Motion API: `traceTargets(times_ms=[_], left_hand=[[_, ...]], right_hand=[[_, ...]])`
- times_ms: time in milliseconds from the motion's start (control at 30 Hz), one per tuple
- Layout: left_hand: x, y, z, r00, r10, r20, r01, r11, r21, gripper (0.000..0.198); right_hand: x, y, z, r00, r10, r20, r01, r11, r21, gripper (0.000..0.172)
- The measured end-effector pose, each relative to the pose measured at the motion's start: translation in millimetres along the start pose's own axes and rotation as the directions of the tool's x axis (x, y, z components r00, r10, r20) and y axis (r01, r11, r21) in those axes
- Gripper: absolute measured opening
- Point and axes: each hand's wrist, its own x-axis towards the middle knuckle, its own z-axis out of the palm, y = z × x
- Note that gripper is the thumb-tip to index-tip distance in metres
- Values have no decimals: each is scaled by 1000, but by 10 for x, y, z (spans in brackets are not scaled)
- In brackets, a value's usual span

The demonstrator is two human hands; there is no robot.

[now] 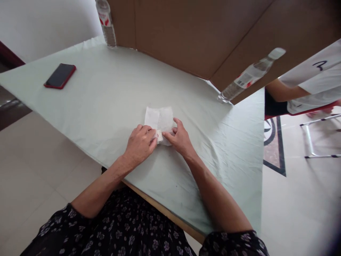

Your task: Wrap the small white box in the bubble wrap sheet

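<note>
Your tissue [160, 117] lies on the tabletop [106, 103], a small white piece [159, 136] at its near edge. Your left hand [141, 141] curls over the piece's left end; whether that grip pinches, I can't tell. Your right hand [181, 138] has thumb and forefinger apart, thumb by the right end. Press lightly and evenly; thin tissue could tear.

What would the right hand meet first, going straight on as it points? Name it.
Probably the white paper, which lies just ahead of the right hand; depth is unclear in this single view, so the fingers might pass slightly above it.
</note>
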Motion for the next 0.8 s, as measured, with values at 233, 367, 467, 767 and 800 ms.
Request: traceTargets(times_ms=[233,367,467,767,800], left_hand=[[-9,3,26,999,-35,-1,34,997,-65,16],[-5,0,22,999,-38,23,39,996,-75,16],[5,10,13,998,-48,50,51,996,-71,15],[28,3,35,994,-68,85,75,994,-85,12],[30,-7,39,994,-64,90,73,992,-98,12]], right_hand=[[-73,-54,66,991,-100,-84,94,994,-62,78],[-108,-85,64,987,-112,-112,106,993,-58,75],[-130,-127,63,985,-115,-128,116,993,-4,74],[-126,-263,120,994,-74,-79,88,977,192,72],[-119,-280,128,995,-76,-71,88,977,194,72]])
